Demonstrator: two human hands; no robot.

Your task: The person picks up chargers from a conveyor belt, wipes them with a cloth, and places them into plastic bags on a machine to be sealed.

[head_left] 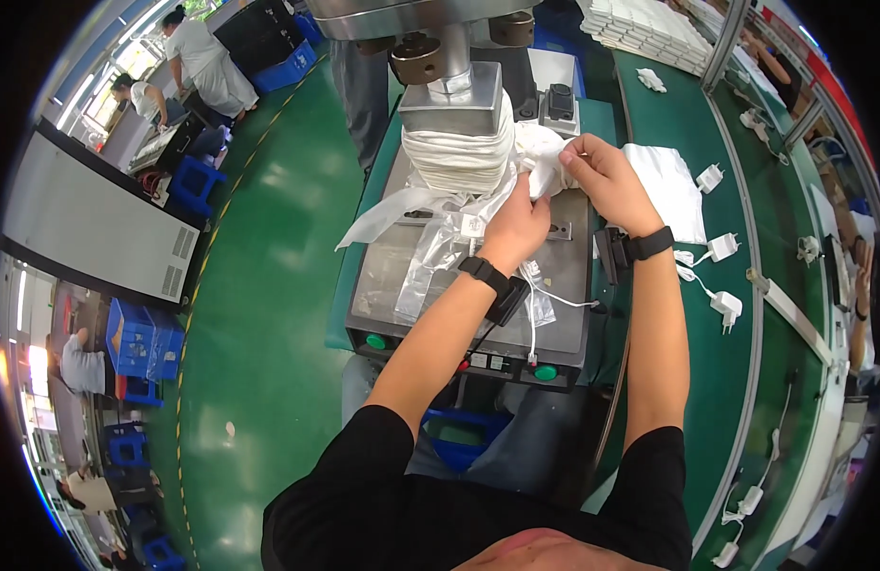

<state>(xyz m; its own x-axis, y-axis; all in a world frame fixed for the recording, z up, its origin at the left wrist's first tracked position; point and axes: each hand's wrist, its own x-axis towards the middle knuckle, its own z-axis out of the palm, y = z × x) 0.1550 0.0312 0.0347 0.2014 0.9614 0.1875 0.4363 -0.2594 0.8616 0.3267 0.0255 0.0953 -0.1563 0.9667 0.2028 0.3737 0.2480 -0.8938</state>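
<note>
My left hand (518, 228) has its fingers closed on a crumpled, thin white plastic bag (547, 174), just right of a stack of white layered sheets or bags (457, 157). My right hand (606, 181) pinches the same bag from its right side. What the bag contains is hidden. A square metal press block (451, 107) bears down on the stack. A loose translucent strip (388, 214) trails from the stack to the left. Under my left wrist, clear plastic bags (426, 271) and a white cable (532, 319) lie on the grey machine base (373, 295).
Green buttons (547, 372) sit on the machine's front edge. To the right, a green bench carries a white flat bag pile (664, 190) and white plug chargers (723, 247). More white packs (645, 33) are stacked at the back. A blue stool (459, 438) stands below; people work at left.
</note>
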